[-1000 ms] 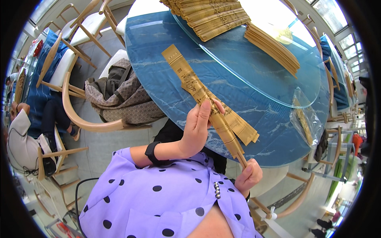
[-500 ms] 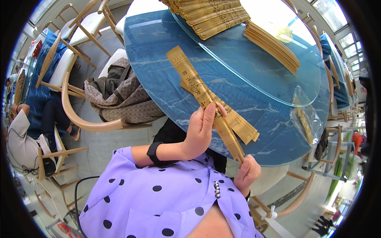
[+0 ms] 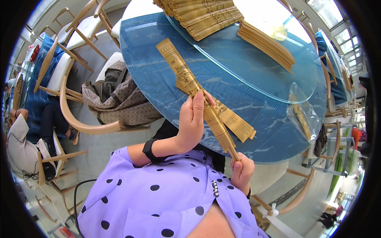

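Note:
My left hand (image 3: 193, 119) is closed on a long gold paper chopstick sleeve (image 3: 178, 67), thumb on top; the sleeve slants from upper left to lower right above the table. From its near end stick out thin wooden chopsticks (image 3: 235, 154), pinched by my right hand (image 3: 242, 172); how many is hidden. Beneath the held sleeve other gold sleeves (image 3: 238, 125) lie crosswise; whether my left fingers also touch them cannot be made out.
The round table (image 3: 151, 75) has a blue marbled cloth and a glass turntable (image 3: 254, 85). On the glass stand a heap of gold sleeves (image 3: 206, 18) and a stack of slim brown strips (image 3: 266, 43). A clear plastic bag (image 3: 303, 115) lies right; a patterned bag (image 3: 119, 95) rests on a chair.
A longer piece of the chopsticks shows between the sleeve's near end and my right hand. The whole view has shifted slightly, with things appearing a little further left.

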Demonstrator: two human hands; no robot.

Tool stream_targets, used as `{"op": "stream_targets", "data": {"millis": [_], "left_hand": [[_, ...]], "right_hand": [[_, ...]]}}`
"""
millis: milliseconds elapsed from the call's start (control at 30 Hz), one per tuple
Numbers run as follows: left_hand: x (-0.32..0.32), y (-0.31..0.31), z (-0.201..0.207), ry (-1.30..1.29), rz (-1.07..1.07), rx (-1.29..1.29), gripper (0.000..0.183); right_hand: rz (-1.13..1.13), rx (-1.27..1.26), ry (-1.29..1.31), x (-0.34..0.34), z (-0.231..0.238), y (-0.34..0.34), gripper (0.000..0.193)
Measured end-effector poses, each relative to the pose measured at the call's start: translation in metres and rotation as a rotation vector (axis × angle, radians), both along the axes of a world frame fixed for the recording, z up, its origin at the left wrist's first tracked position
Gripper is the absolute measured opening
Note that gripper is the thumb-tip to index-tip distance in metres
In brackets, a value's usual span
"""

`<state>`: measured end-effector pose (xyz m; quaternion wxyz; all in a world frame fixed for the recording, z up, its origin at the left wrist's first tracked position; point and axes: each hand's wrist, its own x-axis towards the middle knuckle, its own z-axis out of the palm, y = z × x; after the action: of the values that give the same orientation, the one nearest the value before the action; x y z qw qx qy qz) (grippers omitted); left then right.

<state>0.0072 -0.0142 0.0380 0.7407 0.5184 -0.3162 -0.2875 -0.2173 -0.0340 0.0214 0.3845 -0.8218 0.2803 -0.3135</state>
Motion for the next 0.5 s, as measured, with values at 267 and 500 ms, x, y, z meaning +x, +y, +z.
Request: {"op": "stream_targets", "data": {"millis": [267, 500], "left_hand": [[-0.004, 0.000, -0.001, -0.022, 0.039, -0.027, 0.046], [0.001, 0.004, 0.006, 0.238, -0.066, -0.022, 0.049]], "right_hand": [[0.016, 0.022, -0.031, 0.010, 0.009, 0.000, 0.043], [0.022, 0.026, -0.049, 0.012, 0.006, -0.001, 0.042]]}}
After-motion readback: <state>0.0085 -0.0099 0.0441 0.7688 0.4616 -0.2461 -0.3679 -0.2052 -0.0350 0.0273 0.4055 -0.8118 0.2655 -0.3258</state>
